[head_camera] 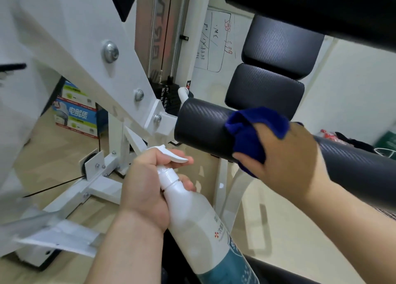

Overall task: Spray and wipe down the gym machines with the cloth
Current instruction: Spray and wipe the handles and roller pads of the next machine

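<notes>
Right hand [285,161]: fingers curled over the blue cloth [248,138], clasping it against the black roller pad [201,125] of the white machine frame [85,37]. Left hand [145,187]: fingers wrapped round the neck of the white spray bottle [197,215], held low, just beneath the roller. Behind: two black back pads [265,86]; stacked boxes [75,114] on the floor, left.
</notes>
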